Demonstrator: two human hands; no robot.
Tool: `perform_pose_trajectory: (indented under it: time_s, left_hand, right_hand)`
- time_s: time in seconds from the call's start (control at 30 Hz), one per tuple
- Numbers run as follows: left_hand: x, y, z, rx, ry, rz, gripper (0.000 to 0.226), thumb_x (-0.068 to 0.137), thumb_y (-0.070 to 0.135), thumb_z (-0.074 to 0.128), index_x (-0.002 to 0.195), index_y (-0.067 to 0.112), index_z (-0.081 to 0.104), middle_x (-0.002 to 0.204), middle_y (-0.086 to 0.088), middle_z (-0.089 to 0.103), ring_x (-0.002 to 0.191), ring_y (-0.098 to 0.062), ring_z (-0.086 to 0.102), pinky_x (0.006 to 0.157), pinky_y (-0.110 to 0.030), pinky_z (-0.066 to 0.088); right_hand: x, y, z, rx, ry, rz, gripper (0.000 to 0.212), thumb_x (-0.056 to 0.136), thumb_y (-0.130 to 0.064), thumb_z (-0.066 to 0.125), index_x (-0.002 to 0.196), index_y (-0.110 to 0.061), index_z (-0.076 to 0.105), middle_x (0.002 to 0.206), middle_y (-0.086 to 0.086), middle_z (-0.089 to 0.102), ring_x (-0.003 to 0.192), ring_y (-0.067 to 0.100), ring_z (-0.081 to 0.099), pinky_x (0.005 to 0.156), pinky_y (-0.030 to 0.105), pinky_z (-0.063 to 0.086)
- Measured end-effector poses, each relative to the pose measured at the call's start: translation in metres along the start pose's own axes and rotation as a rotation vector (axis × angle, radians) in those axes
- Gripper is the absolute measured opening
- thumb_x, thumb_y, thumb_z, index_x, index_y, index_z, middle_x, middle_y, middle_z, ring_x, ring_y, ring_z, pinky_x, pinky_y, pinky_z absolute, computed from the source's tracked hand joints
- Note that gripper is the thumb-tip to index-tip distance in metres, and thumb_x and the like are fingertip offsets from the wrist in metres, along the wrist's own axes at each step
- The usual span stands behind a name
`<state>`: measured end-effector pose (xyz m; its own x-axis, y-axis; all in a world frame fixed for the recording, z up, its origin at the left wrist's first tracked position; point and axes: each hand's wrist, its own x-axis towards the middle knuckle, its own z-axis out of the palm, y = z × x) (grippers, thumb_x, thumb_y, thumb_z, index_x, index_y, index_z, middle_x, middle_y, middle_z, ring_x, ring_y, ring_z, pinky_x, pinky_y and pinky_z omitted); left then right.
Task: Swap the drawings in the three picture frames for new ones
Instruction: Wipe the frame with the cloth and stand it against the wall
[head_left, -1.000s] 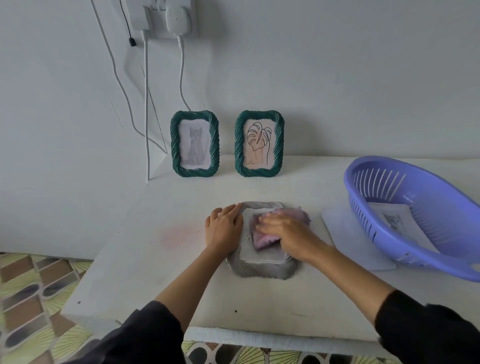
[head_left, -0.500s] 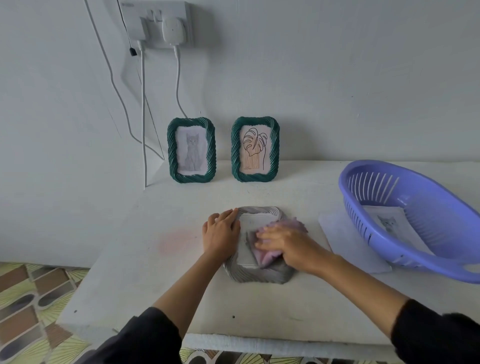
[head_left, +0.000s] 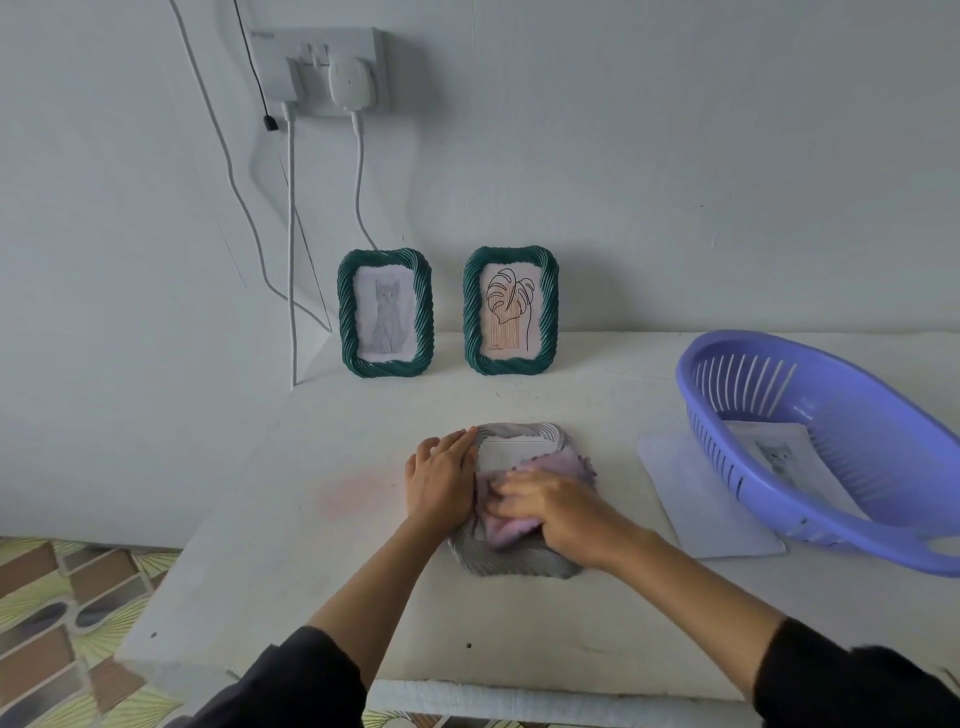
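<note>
Grey frame (head_left: 511, 564) lies flat, mid-surface (head_left: 363, 571). Left hand (head_left: 439, 480), grip released, rests with straight fingers on the frame's left rim. Right hand (head_left: 556, 512) presses the pink cloth (head_left: 561, 460) onto the glass, fingers laid across it and motion-blurred. Against half a second ago, we note the cloth and right hand sit nearer the frame's near end, and the far glass is uncovered.

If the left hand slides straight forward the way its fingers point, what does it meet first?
Probably the green frame with the leaf drawing; only bare table lies before the left hand.
</note>
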<state>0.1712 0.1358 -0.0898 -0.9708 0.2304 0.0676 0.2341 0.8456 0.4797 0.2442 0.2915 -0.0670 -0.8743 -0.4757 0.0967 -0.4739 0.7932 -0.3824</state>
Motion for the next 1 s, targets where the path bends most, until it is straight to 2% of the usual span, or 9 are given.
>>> perform_pose_trajectory:
  time_s: [0.17,0.27,0.4,0.47,0.53,0.63,0.77,0.93,1.0]
  left_hand:
    - [0.000,0.001,-0.003,-0.033,-0.025,-0.020,0.043,0.100,0.031,0.027,0.141,0.035,0.037,0.149,0.011,0.037,0.138,-0.021,0.024,0.112,-0.037,0.018]
    - [0.004,0.003,-0.008,-0.088,-0.065,-0.048,0.042,0.100,0.029,0.028,0.139,0.035,0.041,0.149,0.010,0.038,0.138,-0.022,0.024,0.113,-0.038,0.018]
    - [0.007,0.013,-0.019,-0.407,-0.006,-0.142,0.041,0.099,0.034,0.037,0.138,0.027,0.045,0.146,-0.007,0.039,0.137,-0.029,0.027,0.114,-0.043,0.022]
    - [0.004,0.026,-0.025,-0.605,0.028,-0.113,0.046,0.096,0.039,0.045,0.137,0.019,0.046,0.143,-0.013,0.042,0.135,-0.029,0.034,0.113,-0.043,0.028]
    - [0.000,0.043,-0.029,-0.841,-0.117,-0.077,0.053,0.092,0.046,0.047,0.129,0.009,0.053,0.134,-0.016,0.052,0.124,-0.029,0.049,0.106,-0.039,0.037]
    - [-0.005,0.061,-0.037,-1.245,-0.377,-0.208,0.060,0.086,0.058,0.048,0.110,0.004,0.061,0.113,-0.023,0.063,0.104,-0.037,0.059,0.092,-0.042,0.047]
    - [-0.005,0.059,-0.046,-1.432,-0.366,-0.248,0.039,0.098,0.030,0.041,0.112,-0.003,0.057,0.109,-0.021,0.064,0.096,-0.030,0.063,0.082,-0.037,0.055]
    - [-0.008,0.048,-0.061,-1.358,-0.312,-0.253,0.021,0.099,0.013,0.039,0.097,0.004,0.059,0.093,-0.010,0.065,0.085,-0.021,0.063,0.073,-0.032,0.052]
    - [-0.008,0.037,-0.070,-1.291,-0.280,-0.284,0.020,0.099,0.011,0.040,0.093,0.006,0.058,0.089,-0.009,0.064,0.081,-0.020,0.062,0.068,-0.031,0.053]
  right_hand:
    - [-0.035,0.015,-0.024,-0.024,-0.034,0.044,0.048,0.088,0.004,0.040,0.125,-0.022,0.057,0.144,-0.006,0.044,0.135,0.003,0.031,0.104,0.002,0.000]
    - [-0.028,0.023,-0.039,0.067,0.032,0.228,0.058,0.082,0.013,0.039,0.124,-0.023,0.058,0.140,-0.008,0.048,0.133,0.002,0.035,0.111,0.014,0.018]
    - [-0.012,0.010,-0.069,0.560,0.502,0.436,0.047,0.084,0.014,0.045,0.124,-0.008,0.057,0.114,-0.002,0.062,0.110,0.012,0.056,0.087,0.004,0.040]
    - [-0.003,0.000,-0.082,0.851,0.631,0.539,0.035,0.086,0.011,0.046,0.111,-0.009,0.060,0.106,-0.001,0.061,0.102,0.015,0.056,0.089,0.014,0.045]
    - [0.005,-0.009,-0.088,1.180,0.592,0.604,0.025,0.086,0.009,0.047,0.092,-0.013,0.058,0.094,0.004,0.063,0.091,0.021,0.060,0.080,0.030,0.049]
    - [0.014,-0.022,-0.081,1.474,0.438,0.660,0.017,0.088,0.001,0.047,0.088,-0.011,0.059,0.080,0.009,0.067,0.077,0.022,0.062,0.071,0.036,0.051]
    - [0.017,-0.025,-0.065,1.501,0.391,0.672,0.011,0.089,-0.005,0.050,0.089,-0.010,0.060,0.068,0.004,0.070,0.068,0.017,0.065,0.061,0.029,0.053]
    - [0.016,-0.018,-0.060,1.347,0.432,0.547,0.014,0.091,-0.008,0.050,0.093,-0.010,0.063,0.081,0.006,0.067,0.072,0.017,0.062,0.061,0.024,0.050]
    - [0.014,-0.010,-0.056,1.147,0.448,0.589,0.019,0.092,-0.010,0.051,0.106,-0.007,0.062,0.087,0.008,0.066,0.071,0.015,0.060,0.062,0.021,0.050]
